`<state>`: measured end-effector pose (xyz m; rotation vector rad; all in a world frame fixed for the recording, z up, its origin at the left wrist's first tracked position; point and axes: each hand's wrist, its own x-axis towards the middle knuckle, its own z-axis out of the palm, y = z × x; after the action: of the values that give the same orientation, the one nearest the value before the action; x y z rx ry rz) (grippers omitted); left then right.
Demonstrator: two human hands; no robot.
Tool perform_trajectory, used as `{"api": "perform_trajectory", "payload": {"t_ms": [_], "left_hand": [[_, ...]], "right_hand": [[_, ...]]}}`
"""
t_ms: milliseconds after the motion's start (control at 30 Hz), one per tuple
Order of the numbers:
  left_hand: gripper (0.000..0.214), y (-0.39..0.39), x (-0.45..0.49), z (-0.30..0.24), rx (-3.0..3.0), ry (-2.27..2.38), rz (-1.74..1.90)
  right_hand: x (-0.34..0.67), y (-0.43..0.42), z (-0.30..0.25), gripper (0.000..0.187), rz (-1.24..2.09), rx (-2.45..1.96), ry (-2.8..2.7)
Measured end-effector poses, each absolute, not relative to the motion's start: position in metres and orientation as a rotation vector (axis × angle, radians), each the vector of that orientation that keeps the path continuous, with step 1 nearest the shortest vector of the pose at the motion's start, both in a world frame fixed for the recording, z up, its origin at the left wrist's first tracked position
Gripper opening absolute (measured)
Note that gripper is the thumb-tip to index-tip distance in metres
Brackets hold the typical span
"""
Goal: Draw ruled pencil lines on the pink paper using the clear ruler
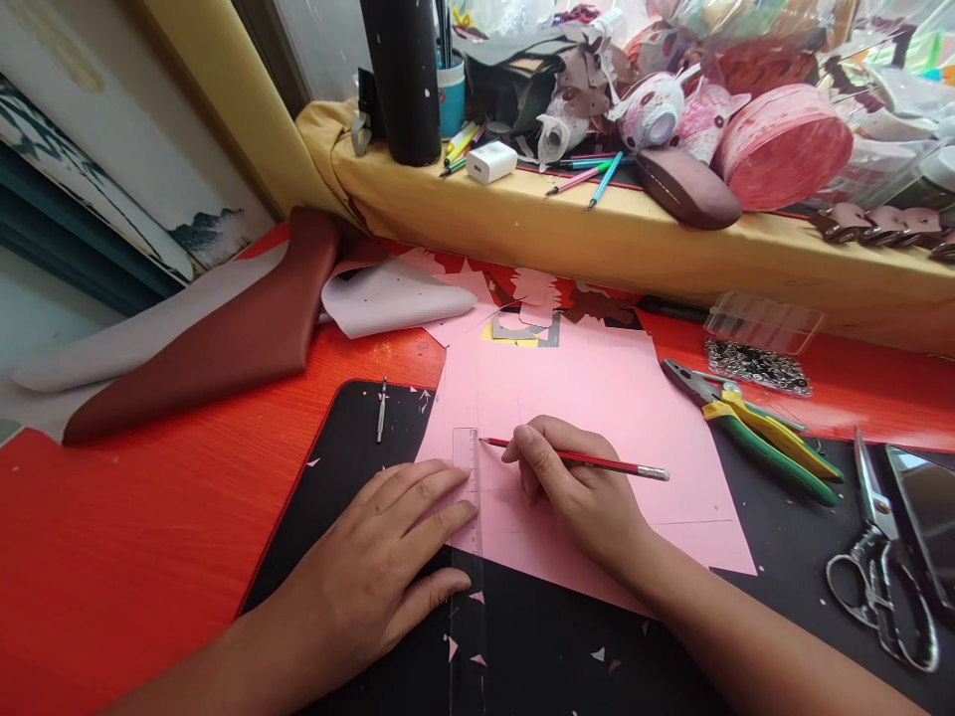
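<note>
My left hand (403,547) lies flat with its fingers spread, pressing a clear ruler (466,447) onto a sheet of pink paper (582,383). The ruler runs up and down, crossing the sheet's lower edge onto the black mat (552,656). Between the fingers of my right hand (578,477) is a red pencil (616,463) with a white eraser end. Its point is beside the ruler's marked edge, near the top; whether it touches the paper I cannot tell. Thin pencil lines cross the sheet.
Pliers (761,438), scissors (876,567) and a dark phone (925,517) lie at the right. A clear box of metal rings (757,366) stands behind them. Brown leather-like material (246,338) lies folded at the left. A small metal tool (381,410) rests on the mat. The cluttered ledge (522,209) spans the back.
</note>
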<state>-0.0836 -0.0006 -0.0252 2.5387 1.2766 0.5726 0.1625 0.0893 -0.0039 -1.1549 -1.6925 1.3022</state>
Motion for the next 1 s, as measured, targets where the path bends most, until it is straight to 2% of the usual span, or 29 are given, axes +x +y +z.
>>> {"api": "perform_trajectory", "payload": {"t_ms": [267,767,1000], "left_hand": [[0.034,0.0,-0.083,-0.022,2.517,1.29,0.558],[0.037,-0.004,-0.071,-0.024,2.664,1.321,0.66],[0.058,0.0,-0.05,-0.024,2.836,1.301,0.54]], "right_hand": [[0.162,0.089,-0.005,0.046,1.32,-1.14,-1.683],[0.164,0.091,-0.007,0.052,1.392,-1.128,-1.506],[0.17,0.097,0.0,0.054,1.447,-1.1,-1.37]]}}
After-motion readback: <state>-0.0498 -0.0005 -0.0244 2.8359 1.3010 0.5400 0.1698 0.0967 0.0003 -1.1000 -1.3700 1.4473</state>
